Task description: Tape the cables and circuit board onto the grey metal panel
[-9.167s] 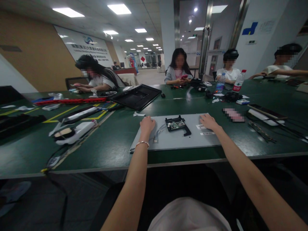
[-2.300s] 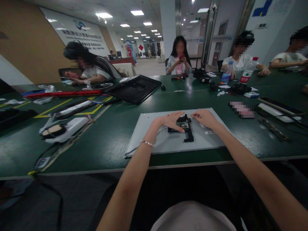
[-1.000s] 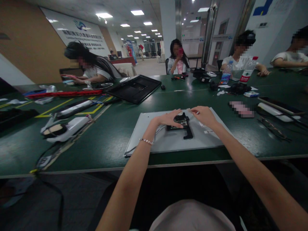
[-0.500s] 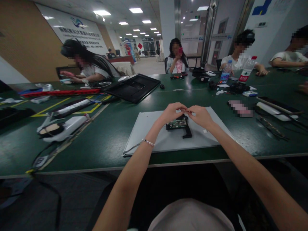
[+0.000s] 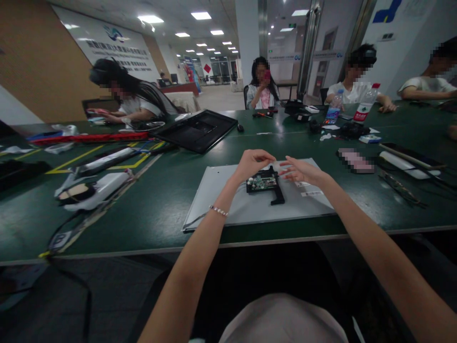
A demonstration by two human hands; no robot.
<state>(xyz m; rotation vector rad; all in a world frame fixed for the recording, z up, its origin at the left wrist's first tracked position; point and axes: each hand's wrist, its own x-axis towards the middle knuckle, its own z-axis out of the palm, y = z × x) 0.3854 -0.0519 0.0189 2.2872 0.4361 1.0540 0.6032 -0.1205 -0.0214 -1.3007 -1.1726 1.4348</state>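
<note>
A green circuit board [image 5: 262, 182] in a black bracket [image 5: 278, 196] lies on a flat grey panel [image 5: 217, 195] before me. Over the board's far left edge, my left hand [image 5: 253, 163] has its thumb and fingertips pinched together. Whatever sits in that pinch is too small to make out; a faint pale patch shows between the two hands. My right hand [image 5: 302, 171] hovers over the panel just right of the bracket, fingers spread and holding nothing visible.
A black monitor frame [image 5: 203, 128] and a mouse [image 5: 240, 127] lie beyond the panel. Two bottles [image 5: 364, 105] stand far right. Nearer are a pink phone [image 5: 355, 160] and a circuit strip [image 5: 402, 188]. White-cased devices [image 5: 103, 190] lie left. Several people sit around the green table.
Both hands were touching at the fingertips above the board. My right hand has come away to the right and opened its fingers, while my left has shifted slightly left, still pinched.
</note>
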